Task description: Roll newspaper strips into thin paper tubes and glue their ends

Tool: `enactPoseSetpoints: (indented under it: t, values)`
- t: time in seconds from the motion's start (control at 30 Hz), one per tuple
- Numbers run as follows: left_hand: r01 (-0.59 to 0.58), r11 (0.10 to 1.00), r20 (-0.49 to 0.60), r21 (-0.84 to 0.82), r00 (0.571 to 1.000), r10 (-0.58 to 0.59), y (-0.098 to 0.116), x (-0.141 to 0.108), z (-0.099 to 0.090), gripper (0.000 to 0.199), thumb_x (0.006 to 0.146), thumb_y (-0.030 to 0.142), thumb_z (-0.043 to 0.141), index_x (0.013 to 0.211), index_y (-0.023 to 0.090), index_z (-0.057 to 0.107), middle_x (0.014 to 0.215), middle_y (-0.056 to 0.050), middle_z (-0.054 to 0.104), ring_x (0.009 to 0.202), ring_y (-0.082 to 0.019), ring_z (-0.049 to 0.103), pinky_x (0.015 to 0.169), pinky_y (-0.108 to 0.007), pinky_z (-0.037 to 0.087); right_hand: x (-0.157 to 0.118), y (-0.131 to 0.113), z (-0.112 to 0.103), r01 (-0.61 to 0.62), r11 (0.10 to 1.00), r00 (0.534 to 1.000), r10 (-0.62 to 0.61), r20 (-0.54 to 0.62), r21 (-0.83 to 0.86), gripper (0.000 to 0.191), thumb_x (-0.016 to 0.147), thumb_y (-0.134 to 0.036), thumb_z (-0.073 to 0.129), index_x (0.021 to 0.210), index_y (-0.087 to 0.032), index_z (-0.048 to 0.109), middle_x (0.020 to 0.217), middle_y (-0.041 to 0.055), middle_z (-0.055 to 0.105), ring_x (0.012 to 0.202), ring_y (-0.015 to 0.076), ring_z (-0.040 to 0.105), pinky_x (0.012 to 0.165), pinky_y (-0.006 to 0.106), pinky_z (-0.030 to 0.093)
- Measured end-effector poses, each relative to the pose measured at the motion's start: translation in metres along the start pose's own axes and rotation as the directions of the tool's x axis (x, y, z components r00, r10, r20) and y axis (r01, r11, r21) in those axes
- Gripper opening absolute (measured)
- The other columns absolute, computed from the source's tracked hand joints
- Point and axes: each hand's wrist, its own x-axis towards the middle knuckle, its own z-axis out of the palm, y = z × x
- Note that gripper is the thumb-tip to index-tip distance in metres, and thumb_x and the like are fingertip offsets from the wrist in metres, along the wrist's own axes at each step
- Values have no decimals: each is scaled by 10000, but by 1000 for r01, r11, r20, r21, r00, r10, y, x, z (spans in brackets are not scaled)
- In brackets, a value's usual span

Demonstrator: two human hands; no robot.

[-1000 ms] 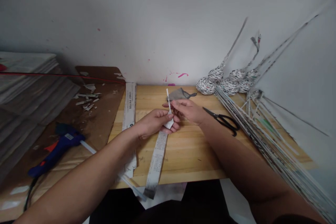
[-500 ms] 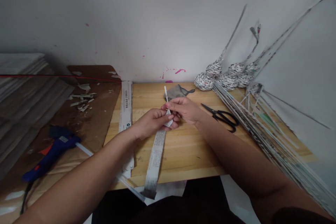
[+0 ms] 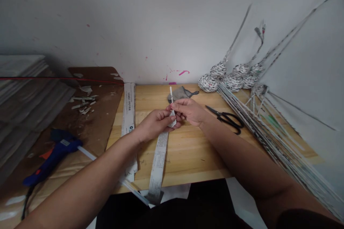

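A newspaper strip (image 3: 158, 164) hangs down from my hands over the wooden table's front edge. Its upper end is rolled into a thin white paper tube (image 3: 171, 94) that points up and away from me. With thumb and fingers, my left hand (image 3: 157, 123) pinches the strip where the flat paper turns into the roll. My right hand (image 3: 188, 111) closes its fingertips round the tube just above. A crumpled grey cloth (image 3: 181, 93) lies just behind the tube. Black-handled scissors (image 3: 227, 118) rest to the right of my right hand.
A stack of paper strips (image 3: 129, 111) lies left of my hands. Farther left are a blue glue gun (image 3: 53, 155) and paper scraps (image 3: 84, 103) on brown board. Woven paper gourd shapes (image 3: 209, 82) stand against the wall, beside a long bundle of paper tubes (image 3: 249, 128).
Both hands keep their pinch on the paper, with only slight finger movement. The tube has tilted a little more upright, and the strip has shifted slightly.
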Motion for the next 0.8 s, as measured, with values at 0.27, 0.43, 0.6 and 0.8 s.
enactPoseSetpoints:
  t: [0.27,0.43,0.6,0.8]
  values:
    - [11,998,-35,57,999,-9,5,-2,3,284,815,414,648,896,153,727,864,-80,722,807,-166,654,762,-319,522,1,-1,3,18,1000,998,-17,-59,14,325,634,-414,809,708,-125,679,523,-42,561,420,34,416,368,163,259]
    - [56,995,-76,-83,995,-63,4,-1,4,274,772,403,713,888,155,715,827,-68,723,777,-154,658,733,-302,526,1,-2,2,37,999,997,-35,-63,23,320,663,-433,785,734,-132,701,516,-41,554,435,42,415,375,169,245]
    - [43,993,-140,-107,988,-58,3,-1,3,293,741,401,748,866,143,694,808,-75,718,769,-173,668,640,-265,515,2,0,1,69,997,994,-65,-91,44,306,671,-426,783,734,-138,706,597,-23,608,468,39,431,385,168,253]
    - [-2,999,-142,-41,990,-4,3,-1,3,288,761,402,724,877,139,711,841,-78,716,784,-163,658,709,-284,525,3,1,3,47,997,994,-41,-98,63,319,673,-435,787,733,-137,690,541,-40,566,446,43,444,370,164,260]
